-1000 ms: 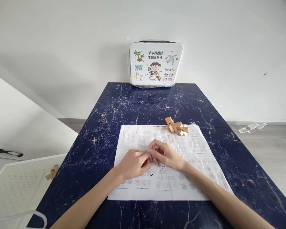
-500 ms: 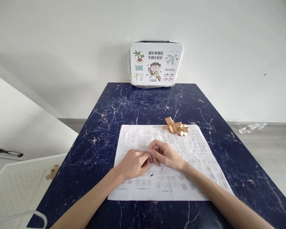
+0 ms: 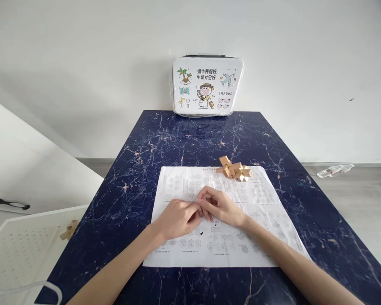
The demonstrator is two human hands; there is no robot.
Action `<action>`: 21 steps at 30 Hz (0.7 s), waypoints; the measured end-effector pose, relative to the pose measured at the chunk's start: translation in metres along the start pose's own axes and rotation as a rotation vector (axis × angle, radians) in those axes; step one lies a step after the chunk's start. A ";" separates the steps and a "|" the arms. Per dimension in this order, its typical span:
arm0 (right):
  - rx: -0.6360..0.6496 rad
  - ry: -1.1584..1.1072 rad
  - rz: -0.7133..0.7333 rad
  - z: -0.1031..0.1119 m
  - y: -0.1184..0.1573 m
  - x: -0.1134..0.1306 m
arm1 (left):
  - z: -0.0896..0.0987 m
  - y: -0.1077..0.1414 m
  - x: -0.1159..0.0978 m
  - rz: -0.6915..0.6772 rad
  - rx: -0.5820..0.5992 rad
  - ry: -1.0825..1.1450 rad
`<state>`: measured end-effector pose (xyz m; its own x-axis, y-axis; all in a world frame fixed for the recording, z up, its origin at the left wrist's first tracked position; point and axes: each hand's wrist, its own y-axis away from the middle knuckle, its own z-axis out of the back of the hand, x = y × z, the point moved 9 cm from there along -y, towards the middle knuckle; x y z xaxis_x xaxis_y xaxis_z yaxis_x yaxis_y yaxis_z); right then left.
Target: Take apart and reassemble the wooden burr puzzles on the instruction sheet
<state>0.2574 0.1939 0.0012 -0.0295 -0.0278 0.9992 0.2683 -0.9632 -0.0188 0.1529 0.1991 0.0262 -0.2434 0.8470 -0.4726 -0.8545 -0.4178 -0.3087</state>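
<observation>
Started low, with both forearms cut off by the frame, along with the near edge of the blue marbled table (image 3: 209,146). Past the left edge, caught a white cable (image 3: 22,289) running out of view and a white perforated panel (image 3: 25,254), too cropped to call seat or tray. Spotted a small wooden piece (image 3: 69,230) on it, half lost behind the table's left edge.

Onto the sheet of paper (image 3: 260,212) now: met the left hand (image 3: 178,218) and right hand (image 3: 220,207) over its middle, touching at the fingers, all bent inward. Could not tell whether clenched or grasping something small, with fingertips tucked from sight. Made out faint printed diagrams, partly covered by hands and forearms, too fine to read.

Further on, found the wooden puzzle (image 3: 236,170), at the sheet's far edge, close to its far right corner, touched by neither hand; saw nothing of its underside.

Off the right edge, glimpsed a clear bottle (image 3: 335,170) on the floor, label unreadable. Finally reached the far edge and, between its corners, a printed case (image 3: 207,84) in clear wrap, hiding its own back from view.
</observation>
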 end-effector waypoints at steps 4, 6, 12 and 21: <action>-0.005 -0.003 0.001 0.000 0.000 0.000 | 0.002 0.000 -0.001 -0.001 -0.008 0.000; -0.008 -0.003 0.001 0.000 0.000 0.000 | 0.003 -0.001 -0.002 0.000 -0.013 0.000; -0.006 -0.010 0.008 -0.001 -0.001 0.002 | 0.002 -0.001 -0.001 0.004 -0.008 -0.004; -0.004 -0.023 0.012 0.000 0.000 0.001 | 0.003 -0.001 -0.002 0.012 -0.008 0.007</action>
<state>0.2570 0.1938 0.0022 -0.0046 -0.0330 0.9994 0.2650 -0.9638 -0.0306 0.1531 0.1988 0.0295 -0.2502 0.8399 -0.4816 -0.8478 -0.4303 -0.3100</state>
